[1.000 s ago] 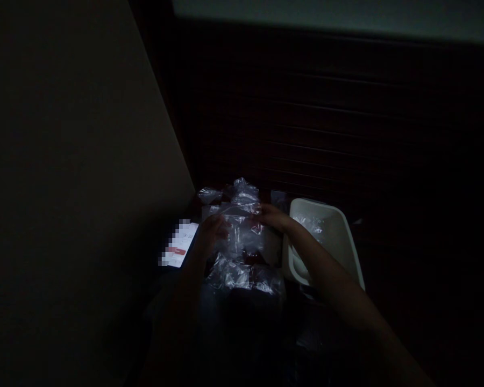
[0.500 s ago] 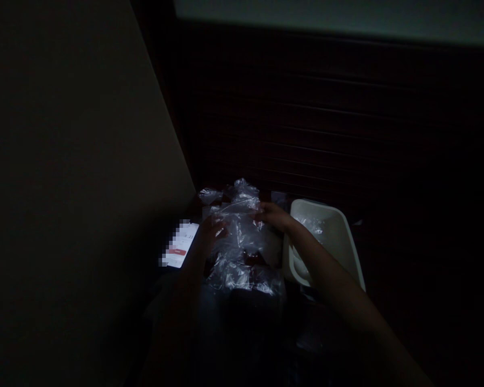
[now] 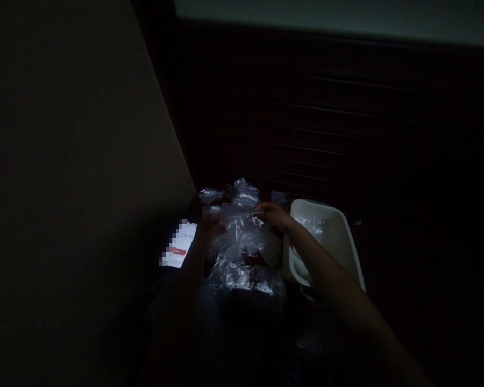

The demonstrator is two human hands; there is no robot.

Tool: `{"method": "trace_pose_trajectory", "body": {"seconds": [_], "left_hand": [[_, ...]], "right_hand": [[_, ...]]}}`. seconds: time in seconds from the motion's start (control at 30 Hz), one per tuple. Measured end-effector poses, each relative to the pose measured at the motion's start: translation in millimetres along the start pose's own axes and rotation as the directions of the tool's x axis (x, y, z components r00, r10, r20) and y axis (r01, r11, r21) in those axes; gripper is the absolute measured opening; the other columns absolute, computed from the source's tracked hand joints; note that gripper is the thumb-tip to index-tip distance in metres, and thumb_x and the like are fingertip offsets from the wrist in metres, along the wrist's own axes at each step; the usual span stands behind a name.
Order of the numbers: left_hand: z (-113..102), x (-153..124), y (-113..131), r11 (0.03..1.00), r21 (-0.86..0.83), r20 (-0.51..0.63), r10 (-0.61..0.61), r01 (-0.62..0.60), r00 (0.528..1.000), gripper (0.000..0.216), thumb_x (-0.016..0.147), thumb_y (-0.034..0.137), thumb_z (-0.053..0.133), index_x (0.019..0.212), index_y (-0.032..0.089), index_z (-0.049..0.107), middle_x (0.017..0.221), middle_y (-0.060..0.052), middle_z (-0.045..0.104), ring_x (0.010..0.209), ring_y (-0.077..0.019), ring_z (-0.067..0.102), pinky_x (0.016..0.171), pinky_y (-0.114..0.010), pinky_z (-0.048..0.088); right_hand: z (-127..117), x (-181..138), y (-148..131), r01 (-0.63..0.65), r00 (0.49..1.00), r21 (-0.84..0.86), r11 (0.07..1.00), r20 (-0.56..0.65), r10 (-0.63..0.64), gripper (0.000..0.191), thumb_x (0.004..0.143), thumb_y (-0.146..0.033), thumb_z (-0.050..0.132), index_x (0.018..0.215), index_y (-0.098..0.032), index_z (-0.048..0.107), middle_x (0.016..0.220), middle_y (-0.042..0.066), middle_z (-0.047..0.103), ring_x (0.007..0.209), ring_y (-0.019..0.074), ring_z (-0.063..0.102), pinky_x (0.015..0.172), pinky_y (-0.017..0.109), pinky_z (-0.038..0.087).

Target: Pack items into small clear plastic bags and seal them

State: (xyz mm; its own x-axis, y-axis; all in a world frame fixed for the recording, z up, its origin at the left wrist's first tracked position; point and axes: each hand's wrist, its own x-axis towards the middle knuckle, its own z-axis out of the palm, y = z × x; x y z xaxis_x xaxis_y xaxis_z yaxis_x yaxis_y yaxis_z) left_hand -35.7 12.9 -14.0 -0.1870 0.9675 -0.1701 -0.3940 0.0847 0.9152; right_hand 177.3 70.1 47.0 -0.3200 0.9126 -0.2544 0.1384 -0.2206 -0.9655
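The scene is very dark. My left hand (image 3: 210, 230) and my right hand (image 3: 274, 215) each pinch one end of the top edge of a clear plastic bag (image 3: 237, 231), held stretched between them. The bag hangs over a heap of more clear plastic bags (image 3: 242, 274) with something dark red among them. Both hands have their fingers closed on the bag's rim.
A white plastic tub (image 3: 339, 236) with clear plastic inside stands just right of my right arm. A lit phone screen (image 3: 179, 244) lies at the left, beside a pale wall (image 3: 64, 188). A dark slatted wall (image 3: 326, 123) rises behind.
The bag's top edge has been pulled taut into a straight line between my hands. The hands have shifted only slightly.
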Motion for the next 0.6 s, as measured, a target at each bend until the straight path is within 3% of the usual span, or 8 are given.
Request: {"method": "trace_pose_trajectory", "body": {"seconds": [0.13, 0.3, 0.4, 0.6], "left_hand": [[-5.6, 5.6, -5.9, 0.993, 0.105, -0.021, 0.06, -0.057, 0.998, 0.032, 0.055, 0.033, 0.074, 0.075, 0.014, 0.057, 0.059, 0.001, 0.061, 0.053, -0.013, 0.06, 0.055, -0.029, 0.052], [-0.2, 0.8, 1.0, 0.983, 0.186, 0.035, 0.001, -0.007, 0.999, 0.042, 0.063, 0.044, 0.067, 0.092, 0.017, 0.053, 0.078, -0.003, 0.067, 0.046, -0.0111, 0.057, 0.044, -0.027, 0.048], [5.2, -3.3, 5.8, 0.982, 0.184, 0.036, -0.042, 0.035, 0.998, 0.044, 0.06, 0.039, 0.07, 0.095, 0.017, 0.054, 0.079, -0.004, 0.066, 0.049, -0.0116, 0.058, 0.047, -0.027, 0.049], [0.6, 0.3, -0.1, 0.996, 0.086, 0.044, 0.023, -0.026, 0.999, 0.037, 0.058, 0.033, 0.072, 0.088, 0.016, 0.059, 0.079, -0.004, 0.066, 0.056, -0.0123, 0.06, 0.057, -0.03, 0.051]], "right_hand": [[0.3, 0.6, 0.1, -0.037, 0.999, 0.029, 0.999, 0.008, 0.037, 0.01, 0.06, -0.007, 0.054, 0.062, -0.016, 0.058, 0.053, -0.002, 0.059, 0.048, 0.0087, 0.052, 0.048, 0.02, 0.038], [-0.2, 2.0, 0.1, -0.025, 0.999, 0.112, 0.993, -0.032, 0.028, 0.005, 0.066, -0.012, 0.054, 0.068, -0.017, 0.055, 0.055, -0.002, 0.059, 0.048, 0.0093, 0.053, 0.048, 0.021, 0.04], [-0.5, 2.1, -0.6, -0.043, 0.999, 0.142, 0.989, 0.001, 0.043, 0.005, 0.068, -0.014, 0.055, 0.072, -0.017, 0.054, 0.06, -0.001, 0.061, 0.051, 0.0099, 0.055, 0.05, 0.021, 0.042], [-0.7, 1.0, -2.3, -0.059, 0.998, 0.121, 0.991, 0.001, 0.06, 0.006, 0.065, -0.012, 0.058, 0.069, -0.017, 0.056, 0.056, -0.002, 0.06, 0.05, 0.009, 0.053, 0.052, 0.021, 0.042]]}}
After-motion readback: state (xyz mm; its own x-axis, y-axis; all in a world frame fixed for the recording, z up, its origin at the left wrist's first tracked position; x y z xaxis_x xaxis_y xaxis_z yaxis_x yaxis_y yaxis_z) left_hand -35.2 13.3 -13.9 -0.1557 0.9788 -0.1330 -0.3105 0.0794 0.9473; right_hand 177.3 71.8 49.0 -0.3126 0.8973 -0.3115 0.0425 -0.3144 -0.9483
